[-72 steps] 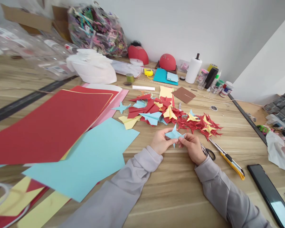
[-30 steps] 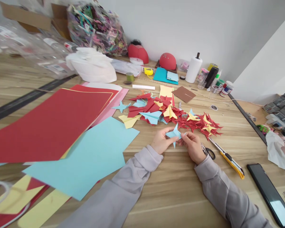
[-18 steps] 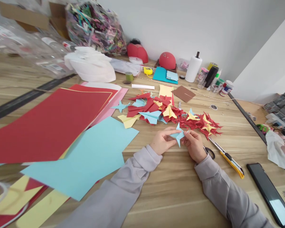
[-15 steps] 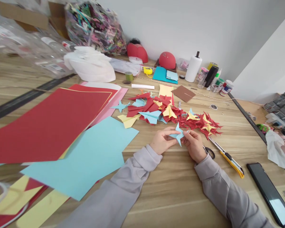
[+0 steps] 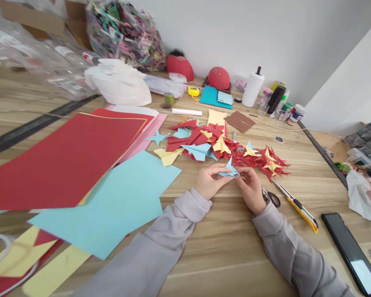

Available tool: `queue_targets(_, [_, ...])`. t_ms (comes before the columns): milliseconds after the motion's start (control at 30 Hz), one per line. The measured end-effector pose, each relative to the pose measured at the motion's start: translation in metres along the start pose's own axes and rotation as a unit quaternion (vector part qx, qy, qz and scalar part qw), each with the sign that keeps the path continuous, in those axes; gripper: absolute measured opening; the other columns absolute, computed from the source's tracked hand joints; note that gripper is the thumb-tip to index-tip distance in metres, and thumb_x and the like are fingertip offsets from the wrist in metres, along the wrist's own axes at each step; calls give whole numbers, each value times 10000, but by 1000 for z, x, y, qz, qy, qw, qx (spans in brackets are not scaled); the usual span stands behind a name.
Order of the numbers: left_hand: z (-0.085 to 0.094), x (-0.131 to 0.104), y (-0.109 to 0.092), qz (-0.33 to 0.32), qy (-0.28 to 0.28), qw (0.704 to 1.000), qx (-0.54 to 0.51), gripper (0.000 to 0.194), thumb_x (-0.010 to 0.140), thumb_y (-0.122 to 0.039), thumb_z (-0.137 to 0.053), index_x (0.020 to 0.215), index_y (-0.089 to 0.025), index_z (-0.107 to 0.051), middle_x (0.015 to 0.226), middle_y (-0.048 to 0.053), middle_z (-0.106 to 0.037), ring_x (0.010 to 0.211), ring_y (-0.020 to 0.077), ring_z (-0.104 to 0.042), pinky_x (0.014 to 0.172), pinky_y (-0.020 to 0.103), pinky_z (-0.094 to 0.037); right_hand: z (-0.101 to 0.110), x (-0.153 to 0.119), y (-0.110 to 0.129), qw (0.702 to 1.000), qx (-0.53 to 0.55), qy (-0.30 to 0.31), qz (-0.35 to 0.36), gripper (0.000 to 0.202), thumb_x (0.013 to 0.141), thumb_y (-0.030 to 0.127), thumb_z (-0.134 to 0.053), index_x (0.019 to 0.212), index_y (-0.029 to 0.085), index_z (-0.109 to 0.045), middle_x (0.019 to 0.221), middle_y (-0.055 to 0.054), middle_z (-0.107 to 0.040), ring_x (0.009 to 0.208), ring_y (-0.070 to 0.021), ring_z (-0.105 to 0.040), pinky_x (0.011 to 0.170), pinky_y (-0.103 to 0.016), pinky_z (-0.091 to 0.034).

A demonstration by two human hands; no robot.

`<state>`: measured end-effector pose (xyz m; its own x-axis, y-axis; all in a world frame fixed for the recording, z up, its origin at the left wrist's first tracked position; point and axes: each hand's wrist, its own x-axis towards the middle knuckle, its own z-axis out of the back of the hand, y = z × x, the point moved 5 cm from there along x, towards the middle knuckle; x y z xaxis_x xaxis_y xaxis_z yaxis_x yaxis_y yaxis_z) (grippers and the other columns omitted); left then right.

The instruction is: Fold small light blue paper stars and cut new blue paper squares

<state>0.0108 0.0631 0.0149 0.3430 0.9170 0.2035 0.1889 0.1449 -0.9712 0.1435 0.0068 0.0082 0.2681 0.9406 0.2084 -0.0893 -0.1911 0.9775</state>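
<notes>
Between my two hands is a small light-blue folded paper star (image 5: 230,169), one point of it standing up. My left hand (image 5: 210,180) pinches its left side between thumb and fingers. At its right edge, my right hand (image 5: 250,187) has thumb and fingertips closed on the paper; the fingertips are partly hidden. Just beyond my hands lies a heap of red, yellow and blue folded paper pieces (image 5: 200,142). A separate blue paper star (image 5: 157,137) rests at the heap's left end.
Large red sheets (image 5: 64,161) and a light-blue sheet (image 5: 111,206) cover the left. Right of my right hand are scissors (image 5: 275,199), a yellow utility knife (image 5: 301,212) and a phone (image 5: 349,251). Brown card (image 5: 239,121) and bottles (image 5: 275,99) stand or lie farther back.
The blue paper star has been turned and tilted in my fingers, so fewer of its points show. My right hand has shifted slightly, uncovering more of the scissors.
</notes>
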Motion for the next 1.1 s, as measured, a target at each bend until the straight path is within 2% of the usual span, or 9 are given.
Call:
queue_targets(133, [0, 0, -1, 2, 1, 1000, -3, 149, 577, -211, -744, 718, -166, -727, 907, 92, -697, 872, 223, -637, 757, 327, -521, 2, 1, -4, 1000, -28, -2, 9, 143, 769, 320, -632, 853, 227, -564, 894, -35, -590, 850, -177, -566, 706, -297, -468])
queue_targets(400, [1, -1, -3, -13, -6, 1000, -3, 125, 605, -234, -739, 705, -163, -714, 836, 76, -714, 840, 214, -650, 811, 343, -507, 3, 3, -3, 995, -86, 4, 43, 86, 791, 306, -606, 787, 220, -597, 922, -47, -585, 893, -183, -551, 717, -296, -455])
queue_targets(600, [3, 0, 3, 33, -30, 999, -14, 192, 576, -278, -762, 706, -146, -710, 812, 82, -719, 790, 213, -657, 737, 334, -535, 2, 3, -4, 993, -112, 12, 34, 165, 806, 362, -589, 728, 217, -601, 821, -33, -598, 770, -171, -545, 694, -299, -430])
queue_targets(767, [4, 1, 14, 88, -59, 987, -120, 324, 532, -323, -794, 778, -128, -713, 737, 61, -711, 681, 199, -656, 655, 350, -561, 2, 3, 1, 991, -127, 26, 28, 341, 855, 431, -497, 601, 212, -557, 690, -11, -570, 703, -163, -517, 700, -300, -406])
queue_targets(867, [4, 2, 15, 99, -51, 983, -143, 441, 535, -320, -798, 920, -126, -706, 795, 70, -714, 719, 208, -657, 666, 358, -560, 3, 1, 0, 997, -72, 11, -7, 278, 831, 454, -528, 706, 211, -577, 690, 2, -575, 679, -153, -527, 688, -293, -423])
queue_targets(967, [4, 2, 11, 89, -42, 990, -104, 532, 547, -296, -795, 1037, -129, -672, 853, 72, -714, 769, 202, -655, 748, 352, -539, -3, -1, -2, 998, -26, 42, -25, 248, 754, 413, -646, 901, 225, -579, 839, -12, -617, 713, -149, -559, 681, -291, -447])
queue_targets(1033, [4, 2, 9, 82, -35, 994, -69, 510, 552, -291, -790, 1021, -128, -675, 871, 72, -714, 802, 202, -652, 795, 342, -520, -6, -3, -2, 998, -28, 59, -19, 294, 715, 374, -695, 940, 231, -570, 920, -30, -622, 749, -156, -574, 686, -296, -460])
queue_targets(1100, [3, 1, 8, 84, -25, 995, -44, 449, 552, -304, -785, 954, -129, -691, 862, 71, -714, 807, 208, -652, 784, 336, -517, -7, -3, -3, 998, -35, 54, -13, 266, 714, 365, -696, 908, 228, -576, 893, -34, -630, 757, -164, -579, 691, -307, -471])
